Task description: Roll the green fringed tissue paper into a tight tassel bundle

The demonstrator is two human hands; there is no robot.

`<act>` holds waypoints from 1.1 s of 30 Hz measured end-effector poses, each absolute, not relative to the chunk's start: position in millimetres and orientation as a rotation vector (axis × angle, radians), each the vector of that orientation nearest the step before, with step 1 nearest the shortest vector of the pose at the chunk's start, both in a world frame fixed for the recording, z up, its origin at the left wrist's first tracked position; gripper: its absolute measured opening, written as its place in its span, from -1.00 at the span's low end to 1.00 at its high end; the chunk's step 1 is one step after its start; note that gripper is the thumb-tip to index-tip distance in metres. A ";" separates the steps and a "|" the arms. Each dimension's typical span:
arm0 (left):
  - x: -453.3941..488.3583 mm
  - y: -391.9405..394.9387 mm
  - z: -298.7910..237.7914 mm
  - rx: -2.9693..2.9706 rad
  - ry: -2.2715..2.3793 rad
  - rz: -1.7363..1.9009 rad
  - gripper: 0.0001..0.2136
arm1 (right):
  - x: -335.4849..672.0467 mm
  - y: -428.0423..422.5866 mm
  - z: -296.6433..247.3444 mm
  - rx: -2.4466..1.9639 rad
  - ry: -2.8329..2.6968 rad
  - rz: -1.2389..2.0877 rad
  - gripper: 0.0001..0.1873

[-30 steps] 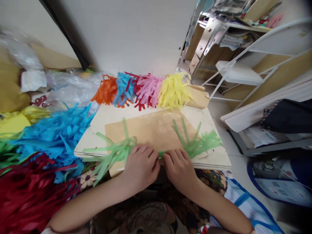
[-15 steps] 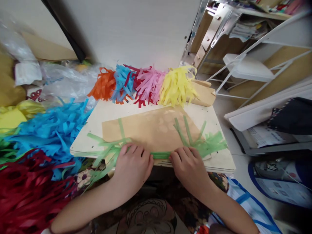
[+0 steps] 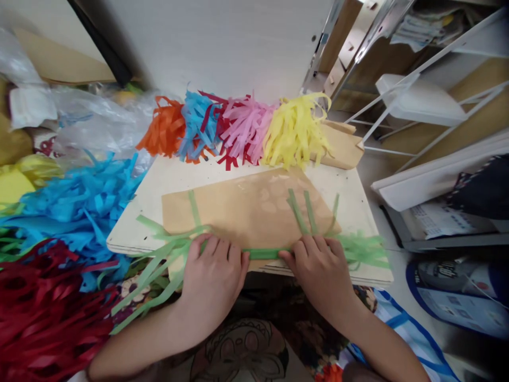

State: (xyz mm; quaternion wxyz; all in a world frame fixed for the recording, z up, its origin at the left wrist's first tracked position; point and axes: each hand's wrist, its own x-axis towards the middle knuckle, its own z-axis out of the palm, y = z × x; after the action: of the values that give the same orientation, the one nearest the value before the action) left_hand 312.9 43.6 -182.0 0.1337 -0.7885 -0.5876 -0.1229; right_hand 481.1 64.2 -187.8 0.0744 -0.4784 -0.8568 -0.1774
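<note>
My left hand (image 3: 213, 273) and my right hand (image 3: 323, 270) are both closed on a green tissue paper tassel (image 3: 264, 254), one on each side of its narrow rolled middle. Its fringed strips spread out past both hands, and several on the left hang over the board's near edge. Under the tassel lies a sheet of brown paper (image 3: 234, 207) with a few green strips on it. The sheet rests on a pale wooden board (image 3: 133, 225). My fingers hide the parts of the roll they grip.
Along the board's far edge stand an orange tassel (image 3: 165, 127), a blue tassel (image 3: 199, 127), a pink tassel (image 3: 246, 124) and a yellow tassel (image 3: 296, 132), beside folded brown paper (image 3: 342, 146). Blue fringe (image 3: 87, 196) and dark red fringe (image 3: 51, 302) are heaped left. A white chair (image 3: 421, 101) stands right.
My right hand has shifted to the right along the green roll, so more of its middle shows between my hands. The camera view has moved slightly.
</note>
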 end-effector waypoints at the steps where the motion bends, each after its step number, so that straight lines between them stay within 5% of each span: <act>1: 312.1 43.7 -181.6 -2.285 -1.705 -0.348 -0.77 | 480.9 64.6 -187.4 -1.441 -2.574 -0.531 -0.60; 13: 307.5 49.1 -179.3 -2.307 -1.749 -0.278 -0.77 | 481.8 67.5 -187.5 -1.464 -2.608 -0.477 -0.59; 22: 305.8 56.3 -182.0 -2.496 -1.595 -0.316 -0.90 | 470.8 57.4 -182.4 -1.353 -2.643 -0.683 -0.79; 33: 308.6 28.6 -188.8 -2.413 -1.406 -0.414 -0.81 | 439.2 23.2 -196.3 -1.469 -2.627 -0.775 -0.58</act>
State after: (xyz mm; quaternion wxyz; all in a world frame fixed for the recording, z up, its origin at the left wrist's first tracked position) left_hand 308.6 28.6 -188.8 0.1586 -0.8439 -0.4917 -0.1446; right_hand 439.2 23.2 -196.3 0.0170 -0.4727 -0.8451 -0.2493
